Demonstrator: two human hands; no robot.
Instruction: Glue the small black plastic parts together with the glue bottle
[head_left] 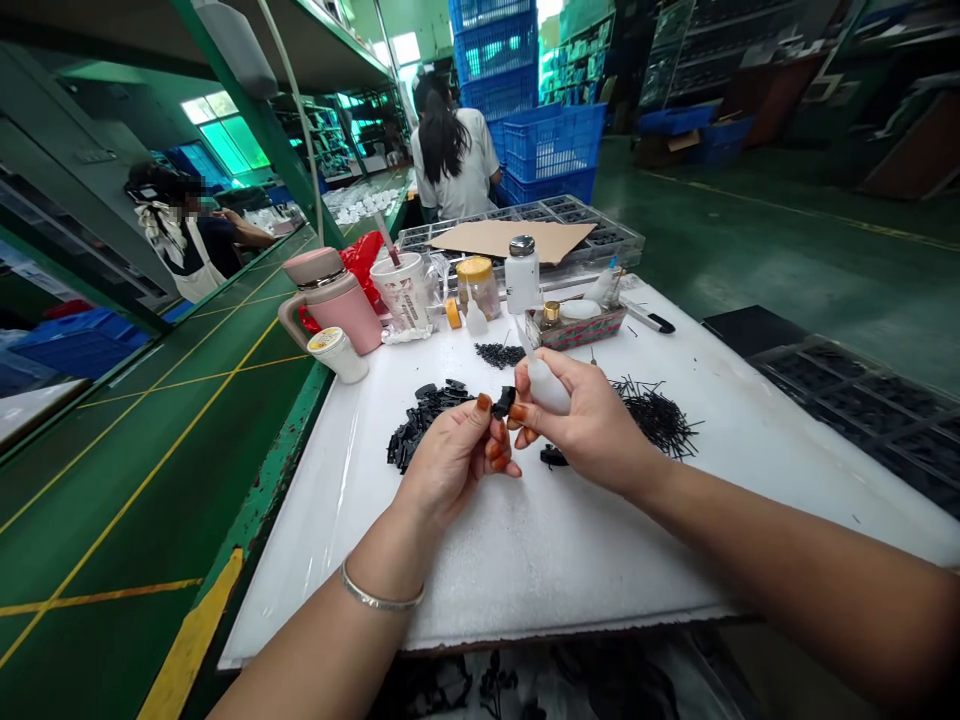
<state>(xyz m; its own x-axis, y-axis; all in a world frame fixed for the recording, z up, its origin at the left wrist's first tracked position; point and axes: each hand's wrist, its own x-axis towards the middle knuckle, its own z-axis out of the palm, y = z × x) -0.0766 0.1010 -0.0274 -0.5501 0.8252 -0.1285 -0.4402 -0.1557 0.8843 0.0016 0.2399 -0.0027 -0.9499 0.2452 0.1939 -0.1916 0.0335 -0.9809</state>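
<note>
Between thumb and fingers, my left hand point(454, 450) pinches a small black part point(504, 402) above the white work surface point(517, 570). My right hand point(581, 415) is closed around a white squeeze bottle point(547, 388) with its thin tip pointing up; its thumb and fingertips also touch the right side of the black part. Behind my left hand lies a pile of flat black pieces point(420, 420). Thin black rods point(660, 415) are heaped beyond my right wrist. Another black piece point(553, 456) rests under my right hand, and a small heap of tiny black bits point(500, 355) lies farther back.
At the back left stand a pink mug point(341, 310), a plastic cup point(405, 290) and a white-lidded jar point(337, 355). A white bottle point(522, 275), a small patterned box point(577, 325) and a cutter point(651, 317) sit farther right. Two people work beyond, near blue crates point(551, 145).
</note>
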